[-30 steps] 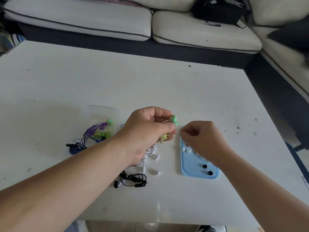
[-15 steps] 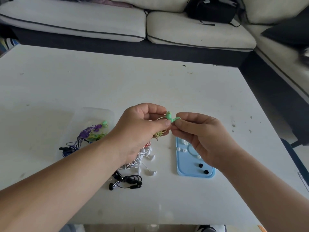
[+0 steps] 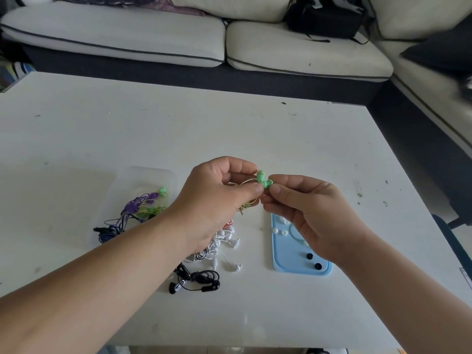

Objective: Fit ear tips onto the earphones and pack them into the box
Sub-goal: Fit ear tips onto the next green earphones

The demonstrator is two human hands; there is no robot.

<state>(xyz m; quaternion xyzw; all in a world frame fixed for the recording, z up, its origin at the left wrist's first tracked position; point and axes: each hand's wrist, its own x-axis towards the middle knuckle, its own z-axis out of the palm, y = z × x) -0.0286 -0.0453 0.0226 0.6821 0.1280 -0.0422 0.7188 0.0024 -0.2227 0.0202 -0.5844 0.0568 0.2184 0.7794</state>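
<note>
My left hand point(image 3: 217, 198) pinches a green earphone point(image 3: 261, 176) with a yellow-green cable, held above the white table point(image 3: 255, 129). My right hand point(image 3: 309, 213) pinches at the second green earbud point(image 3: 268, 183) right beside it; whatever sits between its fingertips is hidden. A blue lid point(image 3: 288, 261) below my right hand carries white ear tips point(image 3: 279, 231) and two black ear tips point(image 3: 313, 260). A clear box point(image 3: 143, 180) at the left holds purple, blue and green earphones point(image 3: 135, 208).
White earphones point(image 3: 224, 241) and black earphones point(image 3: 196, 278) lie loose on the table under my left forearm. A light sofa point(image 3: 178, 39) runs along the far side with a black bag point(image 3: 324, 19) on it. The table's right edge is close to my right arm.
My right hand rose from the blue lid and met my left hand at the green earbuds, where it stays. The camera view has drifted slightly.
</note>
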